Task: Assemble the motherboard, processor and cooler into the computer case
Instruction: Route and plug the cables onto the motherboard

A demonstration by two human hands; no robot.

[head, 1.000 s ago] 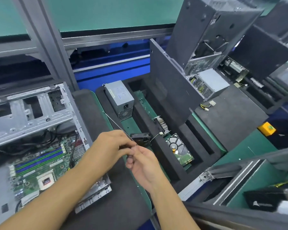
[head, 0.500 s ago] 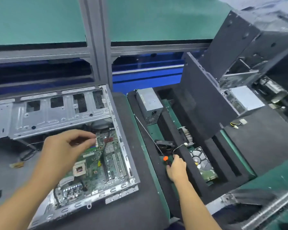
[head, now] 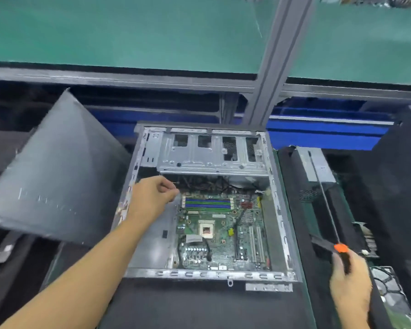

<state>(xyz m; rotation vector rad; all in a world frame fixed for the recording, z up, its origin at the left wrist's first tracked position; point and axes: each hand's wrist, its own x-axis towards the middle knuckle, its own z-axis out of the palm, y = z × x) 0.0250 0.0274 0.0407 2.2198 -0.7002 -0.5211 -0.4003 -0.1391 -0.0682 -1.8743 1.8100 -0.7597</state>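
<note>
The open grey computer case [head: 201, 151] lies flat in the middle. The green motherboard [head: 223, 236] sits inside it, with a bare white processor socket [head: 207, 230] at its centre. My left hand [head: 152, 199] hovers over the board's far left corner. Its fingers are pinched on a small dark thing that looks like a screw [head: 176, 183]. To the right of the case, my right hand [head: 349, 281] grips the black handle of a long screwdriver [head: 341, 248] with an orange collar. The shaft points away from me over the foam tray. I see no cooler on the board.
A black side panel [head: 57, 176] leans at the left of the case. At the right, a black foam tray [head: 294, 210] holds a grey power supply [head: 318, 167], a finned part [head: 368, 236] and a round drive or fan [head: 389, 290]. An aluminium post [head: 271, 67] rises behind.
My view has swung left onto the case. My left hand moved to the board's far left corner. My right hand picked the screwdriver up from the tray.
</note>
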